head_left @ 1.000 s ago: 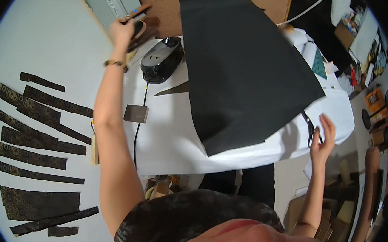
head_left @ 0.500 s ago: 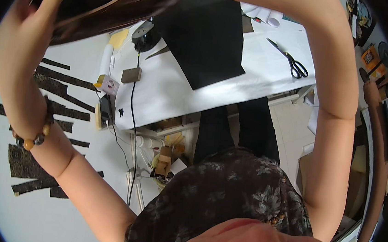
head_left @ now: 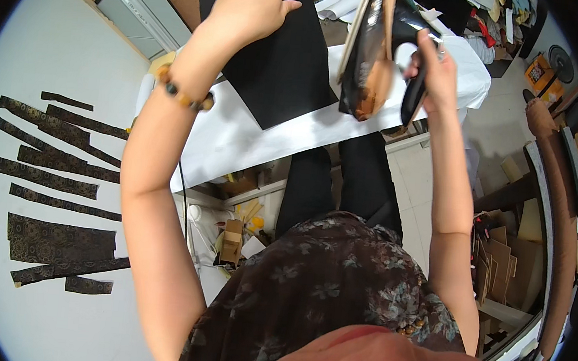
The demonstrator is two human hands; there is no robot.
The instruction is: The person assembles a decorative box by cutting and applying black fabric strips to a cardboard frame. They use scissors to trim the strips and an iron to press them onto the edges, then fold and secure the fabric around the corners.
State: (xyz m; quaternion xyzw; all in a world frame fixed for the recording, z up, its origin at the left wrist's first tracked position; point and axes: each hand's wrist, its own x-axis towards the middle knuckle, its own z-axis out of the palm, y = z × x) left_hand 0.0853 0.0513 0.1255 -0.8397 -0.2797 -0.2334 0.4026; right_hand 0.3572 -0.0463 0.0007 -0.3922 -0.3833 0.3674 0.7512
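Observation:
A clothes iron with a dark, glossy body hangs above the table, tilted on its side with its metal-edged sole turned left. The fingers of my right hand are wrapped round its black handle. My left hand holds nothing, its fingers stretched out and thumb apart, over a flat piece of black cloth. Whether that hand touches the cloth, I cannot tell. White covering lies under the cloth on the table.
Patterned dark strips are fixed to the white surface at left. Below the table edge, a small cardboard box sits among clutter. Scraps crowd the far right. At right, shelves hold cardboard pieces, near a long brown roll.
Both hands have come away from the upper left, where a dark glossy object was blurred between them. The iron now appears at right in my right hand; my left hand has moved over the cloth.

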